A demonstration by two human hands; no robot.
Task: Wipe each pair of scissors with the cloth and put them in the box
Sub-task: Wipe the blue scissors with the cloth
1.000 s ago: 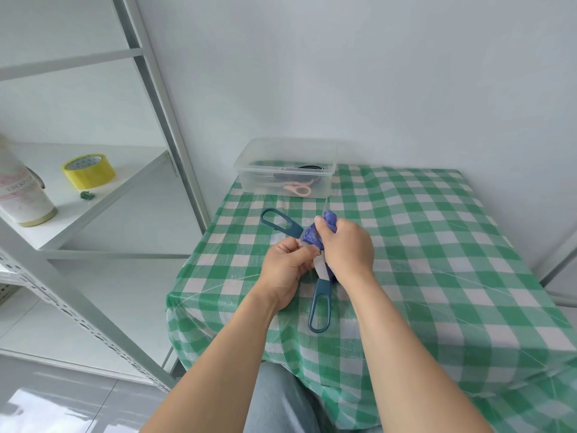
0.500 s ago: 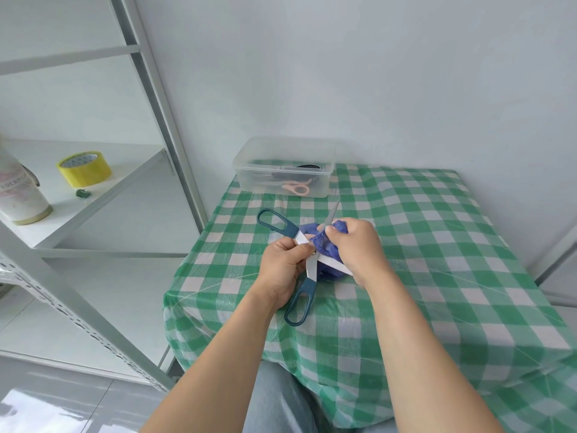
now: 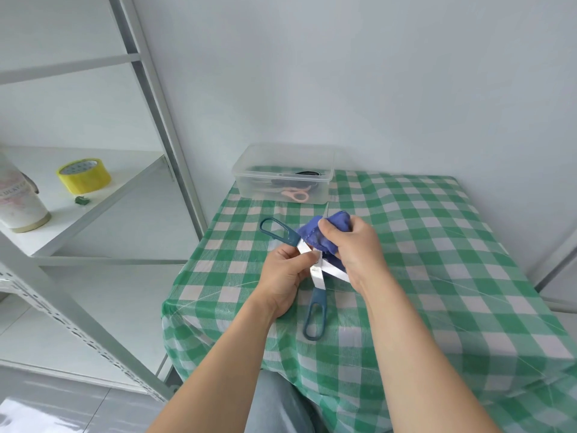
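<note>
Our left hand (image 3: 285,278) pinched open teal-handled steel scissors (image 3: 319,280) at pivot, above green-checked table (image 3: 437,260), near left edge. Right hand (image 3: 354,250) gripped crumpled blue cloth (image 3: 324,242) against blade. Clear plastic box (image 3: 265,182) sat at far-left corner.

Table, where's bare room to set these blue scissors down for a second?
The table is bare on its right half, from the right hand out to the right edge. Crowded: the box fills the back left corner, and the left hand, scissors and cloth take the middle.
</note>
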